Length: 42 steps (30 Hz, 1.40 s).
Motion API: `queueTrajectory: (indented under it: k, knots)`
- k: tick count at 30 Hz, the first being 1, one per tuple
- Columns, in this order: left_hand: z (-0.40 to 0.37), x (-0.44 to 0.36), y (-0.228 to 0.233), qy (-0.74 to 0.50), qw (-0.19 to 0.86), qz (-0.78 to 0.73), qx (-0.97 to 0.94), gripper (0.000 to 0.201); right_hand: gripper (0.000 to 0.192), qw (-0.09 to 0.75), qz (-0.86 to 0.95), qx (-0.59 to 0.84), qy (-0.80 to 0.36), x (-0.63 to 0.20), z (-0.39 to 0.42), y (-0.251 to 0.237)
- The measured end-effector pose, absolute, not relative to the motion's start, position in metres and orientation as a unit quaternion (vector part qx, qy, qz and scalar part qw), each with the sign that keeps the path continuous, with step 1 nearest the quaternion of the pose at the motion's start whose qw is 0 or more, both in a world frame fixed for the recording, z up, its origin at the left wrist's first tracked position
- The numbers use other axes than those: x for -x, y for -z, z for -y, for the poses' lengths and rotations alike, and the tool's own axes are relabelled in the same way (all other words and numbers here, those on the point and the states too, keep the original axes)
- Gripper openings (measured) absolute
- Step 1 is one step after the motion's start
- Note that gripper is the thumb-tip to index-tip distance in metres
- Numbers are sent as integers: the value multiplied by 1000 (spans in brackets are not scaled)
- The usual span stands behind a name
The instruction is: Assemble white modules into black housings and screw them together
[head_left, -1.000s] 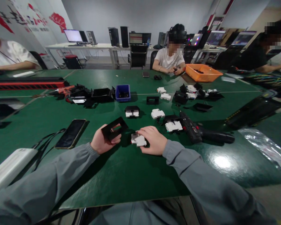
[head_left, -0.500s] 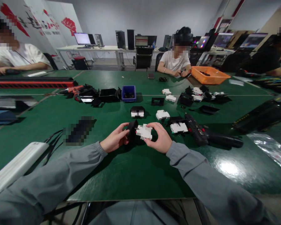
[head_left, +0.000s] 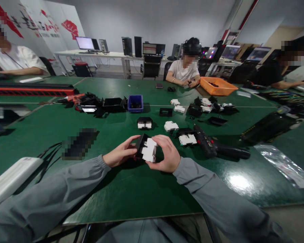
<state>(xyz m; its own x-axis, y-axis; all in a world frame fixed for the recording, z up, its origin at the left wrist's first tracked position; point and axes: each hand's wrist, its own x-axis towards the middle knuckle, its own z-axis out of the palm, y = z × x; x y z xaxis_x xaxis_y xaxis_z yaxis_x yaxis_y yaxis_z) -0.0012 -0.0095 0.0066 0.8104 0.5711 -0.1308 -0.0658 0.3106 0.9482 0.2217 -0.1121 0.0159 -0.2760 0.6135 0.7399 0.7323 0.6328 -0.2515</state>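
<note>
Head view: I log the left hand [head_left: 120, 153] gripping a black frame [head_left: 141, 144], and the right hand [head_left: 168, 155] pinching a white module [head_left: 150, 150] between thumb and fingers. The module sits between the hands, one end up against the frame; seated or not, I cannot tell. From it: hooded unit [head_left: 144, 124] at 12 o'clock, loose module [head_left: 171, 126] at 1, drill [head_left: 209, 145] at 3, blue bin [head_left: 135, 109] at 11.

On the green table [head_left: 131, 195], a blue bin [head_left: 135, 110], an orange basket [head_left: 219, 91], a black drill [head_left: 208, 147], a plastic bag [head_left: 281, 163] and white blocks [head_left: 171, 126] are laid; at left, a blurred slab [head_left: 79, 144], perhaps a phone, is seen.
</note>
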Motion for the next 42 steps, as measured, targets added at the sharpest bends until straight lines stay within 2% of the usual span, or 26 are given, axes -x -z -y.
queueTrajectory:
  k: [2, 6, 12, 15, 18, 21, 23, 26, 30, 34, 38, 42]
  knots:
    - [13, 4, -8, -181, 821, -203, -502, 72, 79, 412, 806, 416, 86, -218, 114, -12]
    - [29, 10, -1, -111, 892, -137, -416, 66, 66, 333, 846, 409, 79, -210, 121, -6]
    - [40, 11, 7, -79, 905, -106, -404, 66, 51, 261, 891, 362, 86, -205, 127, -14]
    - [36, 8, 4, -75, 902, -131, -404, 64, 58, 251, 876, 407, 64, -203, 125, -21]
    - [32, 5, 0, -73, 901, -190, -382, 50, 70, 244, 861, 444, 47, -203, 122, -26]
    - [30, 3, -1, -74, 897, -223, -373, 41, 72, 247, 867, 432, 38, -208, 117, -28]
    - [30, 4, 0, -64, 896, -218, -382, 42, 67, 259, 860, 438, 43, -218, 113, -30]
    - [30, 5, 1, -50, 896, -194, -395, 51, 52, 243, 815, 519, 85, -244, 103, -32]
    - [28, 4, 0, -39, 902, -174, -393, 60, 38, 150, 729, 648, 161, -294, 96, -33]
    - [27, 3, -2, -24, 905, -172, -389, 61, 25, 78, 693, 696, 171, -331, 97, -30]
    - [27, 3, -3, -12, 905, -172, -389, 64, 21, 79, 690, 698, 176, -333, 95, -21]
    - [27, 4, -2, -14, 902, -173, -395, 65, 28, 71, 702, 682, 193, -319, 88, -13]
